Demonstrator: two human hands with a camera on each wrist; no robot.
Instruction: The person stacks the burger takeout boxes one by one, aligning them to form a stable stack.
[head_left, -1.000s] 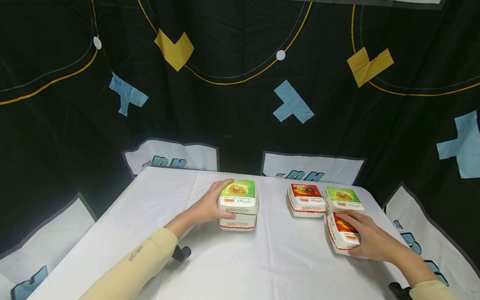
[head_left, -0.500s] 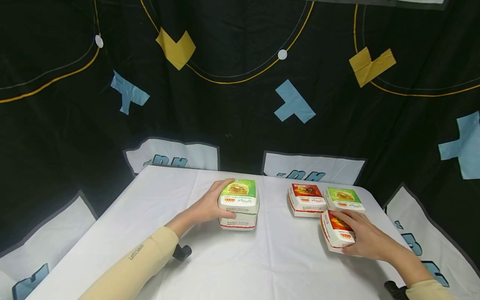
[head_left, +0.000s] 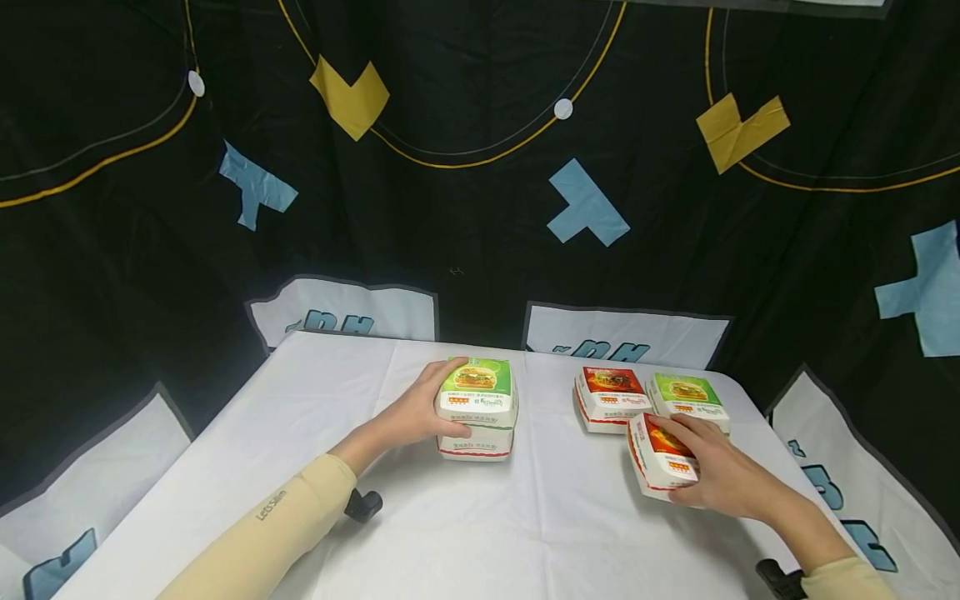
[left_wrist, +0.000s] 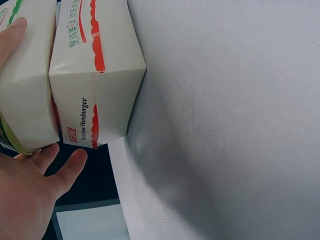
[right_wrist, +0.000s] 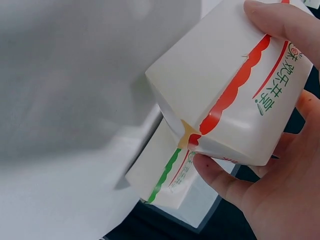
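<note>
Two paper hamburger boxes stand stacked left of the table's middle. My left hand (head_left: 420,408) grips the upper, green-topped box (head_left: 480,390), with the thumb on its near side. Beneath it sits the red-trimmed lower box (head_left: 476,448), whose top is hidden; in the left wrist view a lower box (left_wrist: 100,55) shows "Delicious Hamburger" lettering. My right hand (head_left: 723,467) holds a red-topped hamburger box (head_left: 660,462) between thumb and fingers. The right wrist view shows this box (right_wrist: 215,75) tilted and raised off the cloth, with a green-trimmed box (right_wrist: 162,167) behind.
A red-topped box (head_left: 613,400) and a green-topped box (head_left: 686,392) stand side by side at the table's back right, just behind my right hand. A white cloth covers the table (head_left: 420,525). A black patterned curtain (head_left: 480,233) hangs beyond the far edge.
My right hand has moved left and slightly away from me with the red-topped box, away from its place in front of the green-topped box. My left hand has stayed on the stack.
</note>
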